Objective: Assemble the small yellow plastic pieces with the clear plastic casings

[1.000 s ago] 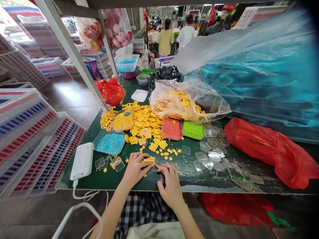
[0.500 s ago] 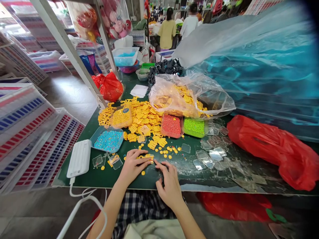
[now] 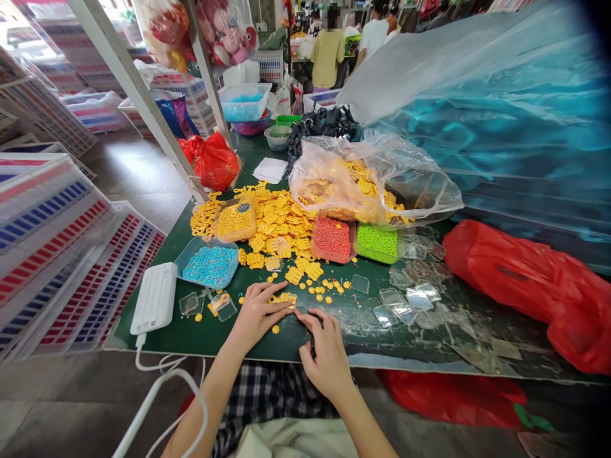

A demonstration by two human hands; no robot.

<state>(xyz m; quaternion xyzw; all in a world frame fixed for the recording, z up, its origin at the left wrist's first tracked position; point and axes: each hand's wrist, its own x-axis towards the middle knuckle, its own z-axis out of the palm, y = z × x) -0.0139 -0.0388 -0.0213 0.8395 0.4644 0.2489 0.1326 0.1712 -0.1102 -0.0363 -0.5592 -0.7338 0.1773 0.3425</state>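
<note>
My left hand [image 3: 255, 313] rests on the green table [image 3: 200, 334] near its front edge, fingers curled over a small yellow plastic piece [image 3: 286, 299] and pinning it down. My right hand [image 3: 324, 350] lies just right of it, fingers bent and pinched at the piece's right end; what the fingertips hold is too small to make out. Loose yellow round bits [image 3: 324, 289] lie just beyond both hands. Behind them stand trays of blue beads [image 3: 210, 266], yellow beads [image 3: 235, 221], red beads [image 3: 331, 237] and green beads [image 3: 378, 242] around a heap of yellow pieces [image 3: 277, 219].
A white power bank [image 3: 155, 298] with a cable lies at the table's left. Clear square covers [image 3: 405, 296] are scattered to the right, near a red bag [image 3: 525, 286]. A clear bag of yellow pieces [image 3: 363, 184] sits behind. Stacked crates [image 3: 57, 254] stand on the left. People stand far behind.
The view has shifted slightly. Both hands stay at the same yellow piece; the left fingers have slid a little along it and the right hand has barely moved.
</note>
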